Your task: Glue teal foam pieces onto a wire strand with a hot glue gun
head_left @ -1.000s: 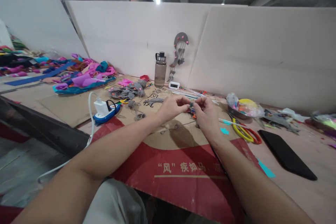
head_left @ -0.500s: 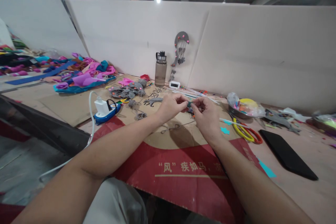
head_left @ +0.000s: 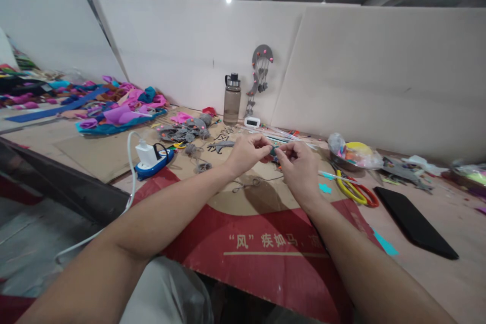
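Note:
Between the fingertips of both hands is a small dark teal piece (head_left: 273, 151), mostly covered, so its kind is unclear. My left hand (head_left: 248, 154) pinches it from the left, thumb and forefinger together. From the other side my right hand (head_left: 298, 164) pinches it too. Beneath them lies a cardboard sheet (head_left: 231, 202) with a red printed front. A loose grey cord (head_left: 255, 182) curls across the cardboard under the hands. Just left of the fingers rests a grey cut-out strip (head_left: 222, 145). Small teal flower-like cut-outs (head_left: 325, 189) lie right of my right hand.
Scissors with yellow and red handles (head_left: 351, 192) and a black phone (head_left: 413, 220) lie to the right, before a bowl of bagged bits (head_left: 355, 157). A bottle (head_left: 232, 101) stands at the back. Leftward are a blue power strip (head_left: 154, 166), grey felt pieces (head_left: 186, 130) and coloured scraps (head_left: 125, 111).
Both hands stay almost in place, still pinching the small teal piece. The view has shifted very slightly; nothing else has visibly moved.

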Tool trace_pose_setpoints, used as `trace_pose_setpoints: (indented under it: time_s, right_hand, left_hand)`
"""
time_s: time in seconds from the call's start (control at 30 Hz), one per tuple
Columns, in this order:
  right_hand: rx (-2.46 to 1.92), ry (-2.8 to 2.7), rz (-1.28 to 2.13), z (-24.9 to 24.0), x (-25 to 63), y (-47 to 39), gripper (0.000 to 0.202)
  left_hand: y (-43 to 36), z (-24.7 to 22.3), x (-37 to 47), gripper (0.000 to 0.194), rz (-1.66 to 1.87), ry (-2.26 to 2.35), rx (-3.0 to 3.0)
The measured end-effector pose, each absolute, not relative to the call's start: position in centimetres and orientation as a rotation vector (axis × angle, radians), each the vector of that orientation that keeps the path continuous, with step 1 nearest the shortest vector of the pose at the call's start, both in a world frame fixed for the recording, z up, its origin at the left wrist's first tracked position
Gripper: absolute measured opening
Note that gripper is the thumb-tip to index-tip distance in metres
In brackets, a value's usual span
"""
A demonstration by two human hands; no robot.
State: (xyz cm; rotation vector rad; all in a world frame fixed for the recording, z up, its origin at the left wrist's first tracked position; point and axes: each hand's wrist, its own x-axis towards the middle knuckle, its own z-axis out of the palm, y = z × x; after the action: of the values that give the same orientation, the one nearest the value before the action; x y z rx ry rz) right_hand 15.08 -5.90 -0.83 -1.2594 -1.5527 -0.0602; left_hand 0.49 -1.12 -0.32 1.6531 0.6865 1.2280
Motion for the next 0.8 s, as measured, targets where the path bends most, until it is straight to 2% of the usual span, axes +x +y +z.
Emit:
trace_pose_setpoints:
  time_s: [0.43, 0.8]
  right_hand:
    - [-1.289, -1.549, -0.014, -0.63, 14.8, -6.1, 0.018]
    - [-1.263, -1.377, 0.461, -0.9, 15.04, -5.29, 0.03]
  left_hand:
    - [-0.93, -0.62, 0.53, 0.007, 1.202, 0.68, 1.697]
    - [-0.95, -0.65, 0.59, 0.006, 1.146, 0.675, 1.647]
